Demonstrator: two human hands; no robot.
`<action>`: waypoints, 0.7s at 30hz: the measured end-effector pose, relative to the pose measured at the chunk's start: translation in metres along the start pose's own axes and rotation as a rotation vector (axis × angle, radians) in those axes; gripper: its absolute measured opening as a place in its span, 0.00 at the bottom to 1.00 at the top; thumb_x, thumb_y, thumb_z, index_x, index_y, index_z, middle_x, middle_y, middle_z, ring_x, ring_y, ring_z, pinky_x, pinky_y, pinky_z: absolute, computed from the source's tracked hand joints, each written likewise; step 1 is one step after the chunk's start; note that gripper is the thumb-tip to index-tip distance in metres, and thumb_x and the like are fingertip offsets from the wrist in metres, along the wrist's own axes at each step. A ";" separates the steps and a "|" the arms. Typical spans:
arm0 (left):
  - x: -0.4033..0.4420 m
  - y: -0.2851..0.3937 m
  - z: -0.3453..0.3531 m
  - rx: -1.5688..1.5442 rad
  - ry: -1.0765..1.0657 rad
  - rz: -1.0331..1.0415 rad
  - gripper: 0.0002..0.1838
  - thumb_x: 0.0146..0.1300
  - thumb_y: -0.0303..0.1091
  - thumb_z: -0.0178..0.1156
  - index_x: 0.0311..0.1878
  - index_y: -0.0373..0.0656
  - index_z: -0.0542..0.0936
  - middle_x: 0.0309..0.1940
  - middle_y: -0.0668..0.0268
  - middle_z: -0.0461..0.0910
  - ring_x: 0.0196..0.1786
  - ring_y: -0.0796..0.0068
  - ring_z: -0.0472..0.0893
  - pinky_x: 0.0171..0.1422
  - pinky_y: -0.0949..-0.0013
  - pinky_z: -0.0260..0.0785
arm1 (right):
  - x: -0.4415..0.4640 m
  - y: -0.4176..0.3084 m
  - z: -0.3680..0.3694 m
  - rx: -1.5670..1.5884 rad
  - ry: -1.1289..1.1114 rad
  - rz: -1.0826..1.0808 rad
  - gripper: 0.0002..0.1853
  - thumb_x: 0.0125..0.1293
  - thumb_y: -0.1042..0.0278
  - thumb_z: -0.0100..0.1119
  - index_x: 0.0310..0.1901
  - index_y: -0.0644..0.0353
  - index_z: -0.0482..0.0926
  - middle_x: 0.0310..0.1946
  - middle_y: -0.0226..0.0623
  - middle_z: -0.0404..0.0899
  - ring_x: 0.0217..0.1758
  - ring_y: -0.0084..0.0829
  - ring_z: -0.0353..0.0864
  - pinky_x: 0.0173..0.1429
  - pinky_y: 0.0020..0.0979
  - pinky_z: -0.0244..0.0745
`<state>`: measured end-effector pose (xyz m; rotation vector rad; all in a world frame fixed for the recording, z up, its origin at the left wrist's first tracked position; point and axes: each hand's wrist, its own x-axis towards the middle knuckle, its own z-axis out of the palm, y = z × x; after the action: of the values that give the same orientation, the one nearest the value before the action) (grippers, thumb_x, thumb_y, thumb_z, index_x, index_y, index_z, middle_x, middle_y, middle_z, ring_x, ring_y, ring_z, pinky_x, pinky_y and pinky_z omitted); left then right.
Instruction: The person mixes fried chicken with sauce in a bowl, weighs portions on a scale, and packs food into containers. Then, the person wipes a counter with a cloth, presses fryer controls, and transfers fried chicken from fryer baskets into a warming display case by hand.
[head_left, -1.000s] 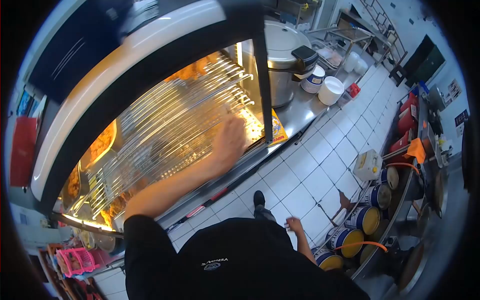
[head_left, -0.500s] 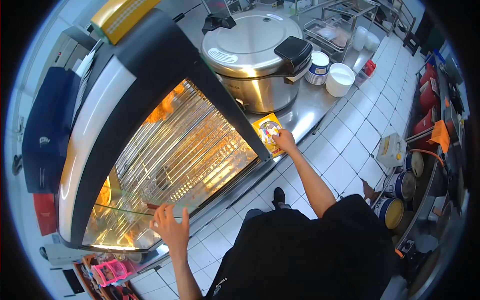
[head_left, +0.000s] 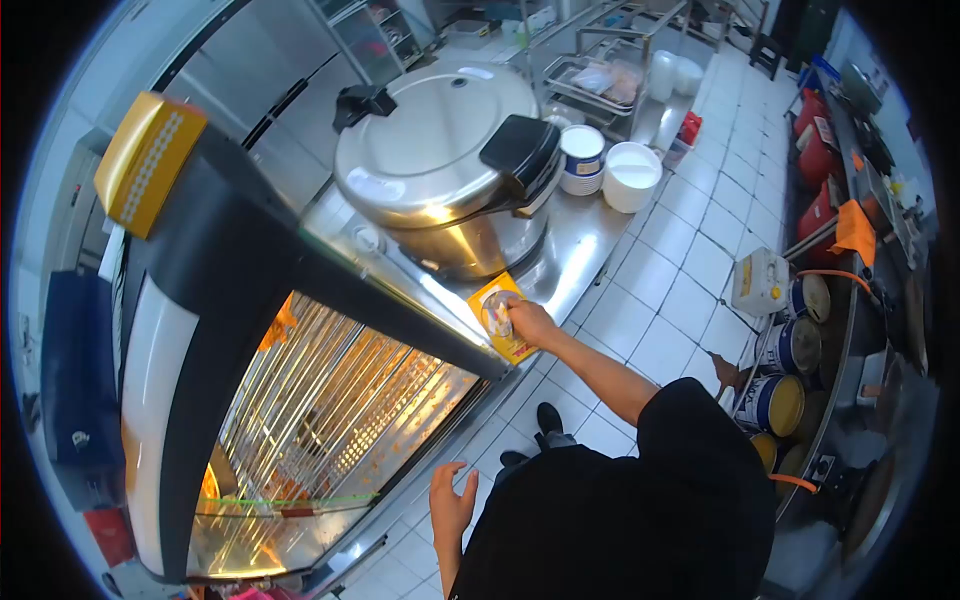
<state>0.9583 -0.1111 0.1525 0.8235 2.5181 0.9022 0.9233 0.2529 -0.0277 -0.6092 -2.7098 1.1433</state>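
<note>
My right hand [head_left: 530,322] grips the edge of a yellow printed packet [head_left: 487,305] with a round picture on its face. The packet is at the counter's edge, between the big steel cooker [head_left: 445,160] and the corner of the heated display cabinet [head_left: 360,290]. My left hand [head_left: 453,505] is held in the air in front of the cabinet, fingers curved and apart, with nothing in it. Near that hand, a low glass panel [head_left: 290,525] spans the cabinet's lower front. Wire racks [head_left: 320,400] and fried pieces [head_left: 278,325] show inside, lit yellow.
White tubs [head_left: 632,178] and a stack of lidded bowls [head_left: 582,160] stand on the steel counter [head_left: 580,245] beyond the cooker. A yellow box [head_left: 150,165] sits on the cabinet. Across the tiled floor [head_left: 650,290] are a jerrycan [head_left: 760,282] and several large tins [head_left: 770,403].
The view has shifted, so the cabinet appears lower. My left hand has moved back from the glass panel, towards my body. My right hand stays on the packet beside the cooker.
</note>
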 end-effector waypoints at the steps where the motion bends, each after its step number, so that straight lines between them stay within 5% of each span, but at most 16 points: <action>1: 0.003 0.000 0.004 -0.007 -0.016 0.023 0.13 0.58 0.35 0.66 0.43 0.39 0.79 0.41 0.55 0.79 0.46 0.56 0.78 0.52 0.60 0.70 | 0.003 0.003 0.003 0.093 0.011 0.027 0.10 0.52 0.74 0.60 0.39 0.62 0.80 0.43 0.45 0.76 0.49 0.46 0.79 0.53 0.42 0.76; 5: 0.009 -0.009 0.008 -0.040 -0.019 -0.063 0.13 0.59 0.36 0.66 0.43 0.39 0.80 0.41 0.56 0.79 0.46 0.56 0.79 0.52 0.60 0.71 | 0.001 0.005 -0.001 0.350 0.104 0.130 0.11 0.52 0.79 0.56 0.39 0.62 0.81 0.42 0.46 0.76 0.48 0.46 0.78 0.52 0.42 0.77; 8: 0.018 -0.015 0.008 -0.018 -0.031 0.036 0.14 0.59 0.37 0.66 0.44 0.41 0.80 0.42 0.56 0.79 0.47 0.55 0.79 0.52 0.60 0.71 | -0.009 -0.028 -0.033 0.263 0.148 0.048 0.15 0.51 0.82 0.53 0.41 0.61 0.81 0.42 0.47 0.76 0.46 0.49 0.77 0.53 0.42 0.77; 13: 0.029 -0.029 0.001 0.049 -0.019 0.114 0.17 0.63 0.44 0.61 0.48 0.43 0.78 0.46 0.58 0.78 0.49 0.54 0.78 0.54 0.57 0.71 | 0.003 -0.033 -0.025 0.355 0.150 -0.027 0.07 0.53 0.78 0.53 0.34 0.66 0.80 0.33 0.51 0.76 0.40 0.52 0.76 0.45 0.45 0.73; 14: 0.026 -0.029 -0.001 0.041 -0.009 0.082 0.17 0.63 0.44 0.61 0.48 0.43 0.78 0.46 0.59 0.77 0.49 0.54 0.78 0.54 0.57 0.71 | 0.008 -0.013 -0.017 0.113 0.204 -0.197 0.09 0.53 0.81 0.52 0.36 0.66 0.80 0.32 0.49 0.76 0.38 0.50 0.76 0.44 0.44 0.73; 16: 0.024 -0.026 -0.002 0.005 -0.006 0.041 0.17 0.64 0.45 0.61 0.48 0.44 0.77 0.45 0.60 0.77 0.49 0.54 0.77 0.54 0.56 0.70 | 0.015 -0.007 -0.011 0.173 0.098 -0.057 0.16 0.54 0.83 0.53 0.45 0.66 0.79 0.33 0.48 0.77 0.38 0.49 0.77 0.45 0.44 0.73; 17: 0.025 -0.028 0.000 -0.004 0.021 0.033 0.17 0.64 0.46 0.60 0.48 0.44 0.77 0.45 0.60 0.77 0.49 0.54 0.77 0.54 0.55 0.70 | 0.015 0.007 0.003 0.100 0.369 -0.278 0.17 0.55 0.81 0.54 0.47 0.65 0.78 0.33 0.47 0.78 0.39 0.49 0.78 0.46 0.43 0.73; 21: 0.023 -0.044 0.011 -0.020 0.034 0.019 0.17 0.65 0.48 0.58 0.47 0.45 0.77 0.44 0.61 0.77 0.50 0.54 0.78 0.54 0.55 0.71 | 0.036 0.022 0.003 -0.326 -0.014 -0.015 0.18 0.57 0.78 0.57 0.51 0.64 0.77 0.34 0.50 0.81 0.41 0.49 0.81 0.47 0.42 0.75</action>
<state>0.9279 -0.1196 0.1125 0.8336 2.5303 0.9538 0.8966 0.2798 -0.0466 -0.6201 -2.9304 0.7071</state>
